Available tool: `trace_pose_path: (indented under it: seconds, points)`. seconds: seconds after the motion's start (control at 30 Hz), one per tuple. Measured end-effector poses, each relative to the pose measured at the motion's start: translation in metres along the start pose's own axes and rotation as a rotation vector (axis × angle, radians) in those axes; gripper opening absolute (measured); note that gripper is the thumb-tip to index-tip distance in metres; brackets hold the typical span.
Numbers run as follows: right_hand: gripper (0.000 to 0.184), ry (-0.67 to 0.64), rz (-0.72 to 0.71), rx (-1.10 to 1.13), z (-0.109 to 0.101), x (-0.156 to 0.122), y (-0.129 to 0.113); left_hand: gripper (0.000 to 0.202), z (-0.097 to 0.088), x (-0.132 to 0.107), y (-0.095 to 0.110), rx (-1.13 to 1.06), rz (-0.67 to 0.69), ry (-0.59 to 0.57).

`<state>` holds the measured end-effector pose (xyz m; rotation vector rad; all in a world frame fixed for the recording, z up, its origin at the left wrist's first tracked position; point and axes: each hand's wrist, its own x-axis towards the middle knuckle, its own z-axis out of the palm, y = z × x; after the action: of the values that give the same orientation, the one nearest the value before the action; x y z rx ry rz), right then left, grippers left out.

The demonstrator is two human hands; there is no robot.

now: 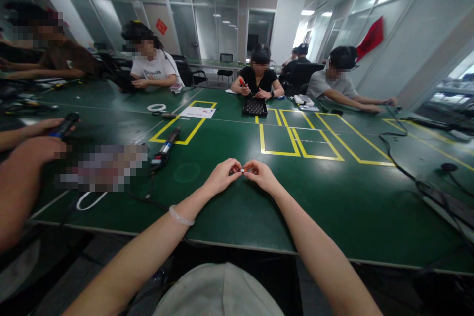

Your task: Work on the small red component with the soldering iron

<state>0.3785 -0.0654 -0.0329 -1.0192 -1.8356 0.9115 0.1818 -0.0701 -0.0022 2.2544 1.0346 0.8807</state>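
Observation:
Both my hands meet over the green table (pixel 237 217), fingertips pinched together. Between them is a small orange-and-white piece (pixel 243 171), mostly covered by the fingers and too small to name. My left hand (pixel 224 176) grips it from the left, thumb and fingers closed; a pale bangle (pixel 181 216) circles that wrist. My right hand (pixel 261 176) pinches the orange end from the right. Ahead and to the left of my hands lies a dark cylindrical tool (pixel 169 144) with a blue band and a cable.
Yellow tape outlines (pixel 280 153) mark the table ahead. A white paper sheet (pixel 198 112), a white ring (pixel 156 107) and a black tray (pixel 255 107) lie farther off. Black cables (pixel 400 170) run along the right. A co-worker's hands (pixel 46 143) hold a tool at left; several people sit around.

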Motion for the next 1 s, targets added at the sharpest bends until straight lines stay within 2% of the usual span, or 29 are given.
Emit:
trace_pose_path:
  seconds: [0.37,0.53,0.67,0.77,0.9,1.0]
  points:
    - [0.019,-0.015,0.034,0.032,0.002,0.0,-0.007,0.018,-0.005,-0.003,0.0,-0.001,-0.007,-0.022]
    - [0.02,-0.014,0.048,0.037,0.003,0.0,-0.006,0.026,-0.018,-0.006,0.008,0.139,-0.019,0.027]
    - [0.023,-0.004,0.091,0.055,0.002,0.0,-0.003,0.035,-0.054,-0.015,0.007,0.399,-0.088,0.171]
    - [0.023,-0.009,0.099,0.063,0.002,0.0,-0.002,0.038,-0.091,-0.031,-0.013,0.66,-0.217,0.245]
    - [0.023,-0.023,0.099,0.056,0.002,-0.002,-0.003,0.043,-0.139,-0.065,-0.051,0.978,-0.525,0.204]
    - [0.023,-0.031,0.105,0.065,0.001,-0.002,-0.003,0.052,-0.164,-0.091,-0.069,1.041,-0.722,0.163]
